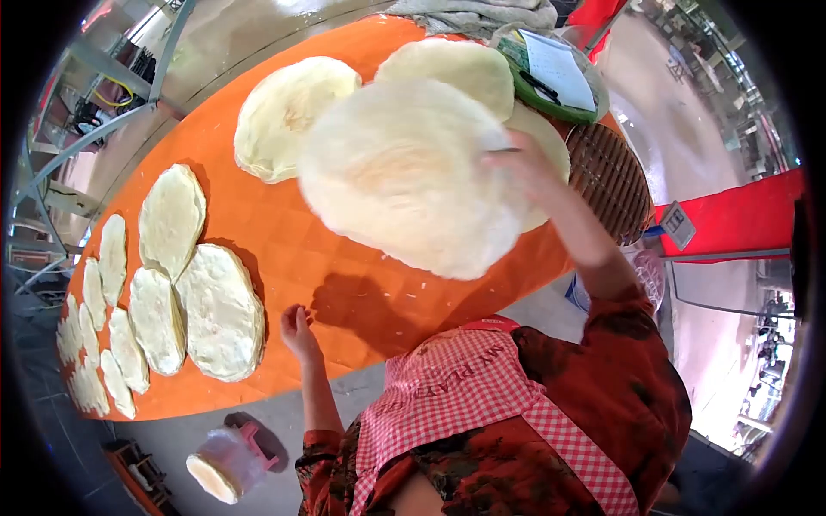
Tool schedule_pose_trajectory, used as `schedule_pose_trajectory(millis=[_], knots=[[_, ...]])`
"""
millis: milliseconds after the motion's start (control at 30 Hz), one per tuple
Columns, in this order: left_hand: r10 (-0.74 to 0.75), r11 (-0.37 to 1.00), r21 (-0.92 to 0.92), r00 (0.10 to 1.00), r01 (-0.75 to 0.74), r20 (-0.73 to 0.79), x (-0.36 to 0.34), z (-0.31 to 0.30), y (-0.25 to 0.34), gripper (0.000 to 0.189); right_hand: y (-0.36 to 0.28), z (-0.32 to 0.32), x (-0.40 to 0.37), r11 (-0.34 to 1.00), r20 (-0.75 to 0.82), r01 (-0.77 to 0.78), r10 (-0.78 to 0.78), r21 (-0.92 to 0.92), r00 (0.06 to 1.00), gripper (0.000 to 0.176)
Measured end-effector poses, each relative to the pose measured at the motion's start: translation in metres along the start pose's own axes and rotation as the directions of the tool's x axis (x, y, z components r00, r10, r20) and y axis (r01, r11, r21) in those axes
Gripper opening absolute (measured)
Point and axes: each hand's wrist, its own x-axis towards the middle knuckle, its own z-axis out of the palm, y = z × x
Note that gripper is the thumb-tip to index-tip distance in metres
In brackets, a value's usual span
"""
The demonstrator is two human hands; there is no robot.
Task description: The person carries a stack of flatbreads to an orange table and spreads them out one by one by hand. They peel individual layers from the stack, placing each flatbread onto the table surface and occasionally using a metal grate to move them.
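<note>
My right hand (518, 168), smeared by motion, grips the right edge of a large, thin, pale flatbread (404, 189). This flatbread is blurred too and appears lifted above the orange table, with a shadow below it. Low at the table's near edge, my left hand (298, 333) holds nothing, its fingers loosely bent and apart. Behind the raised flatbread lie another flatbread (297, 107) at the upper left and one more (456, 64) at the back, both partly covered. Part of a further round (551, 146) shows beneath my right hand.
Several piles of flatbreads (219, 314) lie along the left of the orange table (344, 301). At the right end are a round slatted brown rack (609, 181) and a green-edged item bearing a paper (557, 69) and black pen. A pink stool (256, 445) stands on the floor.
</note>
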Motion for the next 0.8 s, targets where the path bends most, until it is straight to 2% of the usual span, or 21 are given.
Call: schedule_pose_trajectory(millis=[33, 67, 100, 133, 167, 200, 233, 267, 300, 333, 367, 400, 433, 500, 600, 667, 700, 733, 800], knots=[[0.093, 0.992, 0.085, 0.995, -0.095, 0.021, 0.021, -0.005, -0.022, 0.008, 0.018, -0.031, 0.003, 0.984, -0.057, 0.016, -0.027, -0.177, 0.998, 0.028], [0.174, 0.970, 0.165, 0.984, -0.178, 0.040, 0.034, -0.009, -0.036, 0.008, 0.020, -0.049, -0.006, 0.973, -0.113, -0.060, 0.035, -0.225, 0.993, 0.031], [0.252, 0.904, 0.335, 0.964, -0.267, 0.087, 0.036, -0.004, -0.013, 0.006, 0.030, -0.071, -0.012, 0.935, -0.140, -0.094, 0.048, -0.342, 0.989, 0.035], [0.364, 0.824, 0.410, 0.920, -0.391, 0.145, 0.043, -0.003, -0.016, 0.006, 0.067, -0.110, -0.008, 0.896, -0.259, -0.162, 0.055, -0.414, 0.964, 0.036], [0.467, 0.720, 0.475, 0.859, -0.506, 0.208, 0.052, -0.004, -0.020, 0.006, 0.121, -0.167, 0.001, 0.626, -0.234, -0.042, -0.228, -0.778, 0.945, 0.027], [0.554, 0.595, 0.530, 0.786, -0.604, 0.274, 0.059, -0.005, -0.022, 0.008, 0.115, -0.144, -0.006, 0.430, -0.383, -0.226, -0.325, -0.874, 0.865, 0.023], [0.518, 0.575, 0.561, 0.796, -0.595, 0.314, 0.058, -0.005, -0.016, 0.012, 0.113, -0.117, -0.009, 0.234, -0.483, -0.423, -0.454, -0.876, 0.749, 0.019], [0.552, 0.537, 0.560, 0.765, -0.630, 0.332, 0.059, -0.005, -0.019, 0.013, 0.115, -0.094, 0.013, 0.512, -0.503, -0.285, -0.357, -0.810, 0.787, 0.018], [0.533, 0.540, 0.570, 0.776, -0.619, 0.338, 0.059, -0.004, -0.017, 0.014, 0.129, -0.068, 0.035, 0.748, -0.489, -0.154, -0.250, -0.646, 0.836, 0.018], [0.511, 0.541, 0.580, 0.786, -0.609, 0.349, 0.059, -0.003, -0.014, 0.014, 0.139, -0.035, 0.054, 0.915, -0.440, -0.045, -0.149, -0.401, 0.885, 0.017], [0.507, 0.545, 0.572, 0.785, -0.613, 0.357, 0.060, -0.003, -0.015, 0.014, 0.112, 0.038, 0.066, 0.947, -0.436, -0.185, 0.056, -0.261, 0.898, 0.015], [0.504, 0.548, 0.565, 0.783, -0.617, 0.365, 0.062, -0.004, -0.016, 0.014, 0.114, 0.080, 0.089, 0.970, -0.348, -0.210, 0.157, -0.121, 0.924, 0.016], [0.502, 0.550, 0.558, 0.780, -0.622, 0.375, 0.063, -0.005, -0.017, 0.014, 0.119, 0.112, 0.118, 0.965, -0.210, -0.256, 0.239, -0.060, 0.948, 0.024], [0.492, 0.547, 0.562, 0.782, -0.620, 0.383, 0.064, -0.005, -0.018, 0.014, 0.134, 0.161, 0.178, 0.972, -0.253, -0.199, 0.225, 0.124, 0.941, 0.036], [0.494, 0.552, 0.544, 0.774, -0.632, 0.396, 0.068, -0.006, -0.013, 0.014, 0.139, 0.194, 0.257, 0.927, -0.336, -0.227, 0.324, 0.297, 0.884, 0.044], [0.488, 0.562, 0.544, 0.781, -0.623, 0.389, 0.069, -0.006, -0.014, 0.014, 0.129, 0.214, 0.276, 0.892, -0.397, -0.254, 0.401, 0.374, 0.826, 0.043], [0.487, 0.556, 0.549, 0.780, -0.624, 0.392, 0.069, -0.007, -0.015, 0.014, 0.129, 0.220, 0.287, 0.866, -0.446, -0.285, 0.463, 0.410, 0.766, 0.039], [0.478, 0.555, 0.561, 0.787, -0.614, 0.389, 0.069, -0.007, -0.014, 0.015, 0.121, 0.223, 0.288, 0.823, -0.417, -0.365, 0.544, 0.435, 0.728, 0.047], [0.461, 0.546, 0.579, 0.794, -0.605, 0.395, 0.070, -0.005, -0.010, 0.016, 0.103, 0.230, 0.288, 0.802, -0.406, -0.395, 0.576, 0.447, 0.710, 0.036]])
